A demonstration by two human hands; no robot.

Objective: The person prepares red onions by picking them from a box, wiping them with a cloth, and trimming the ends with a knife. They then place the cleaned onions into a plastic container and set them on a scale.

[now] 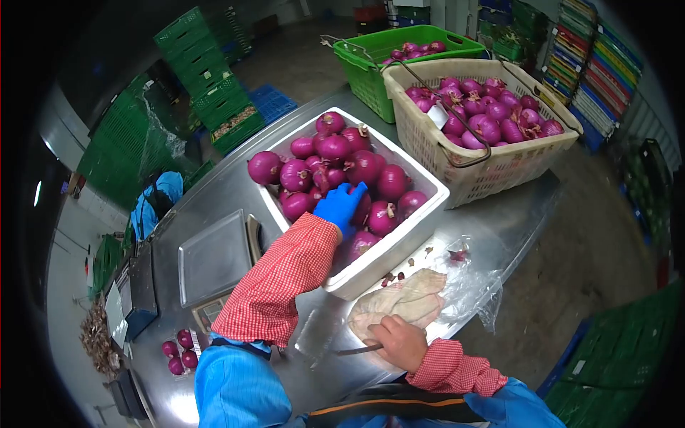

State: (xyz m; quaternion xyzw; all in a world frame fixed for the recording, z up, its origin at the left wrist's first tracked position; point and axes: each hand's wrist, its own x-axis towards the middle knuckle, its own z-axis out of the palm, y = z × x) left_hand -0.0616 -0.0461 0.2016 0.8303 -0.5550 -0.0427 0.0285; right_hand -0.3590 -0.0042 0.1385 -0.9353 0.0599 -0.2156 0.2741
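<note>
Red onions (335, 148) in a white box (389, 265) are touched by a blue-gloved left hand (341, 207), while a thin dark tool (357, 349) is gripped by the bare right hand (401, 344) beside a crumpled cloth (403, 298).

Table (499, 228) = s/steel-look metal, smooth, semi-gloss. Scale pan (214, 258): metal, duller. White box (396, 260): foam-type plastic, smooth, matt. Green crate (365, 85) + beige basket (467, 171): molded plastic. Onions (364, 168): smooth, glossy skins. Rag (403, 303): cloth, matt, creased. Film (467, 296): clr plastic, shiny, crinkled. Checked cuff (275, 282): woven cloth, matt. Blade (359, 349): metal-look, dull.
</note>
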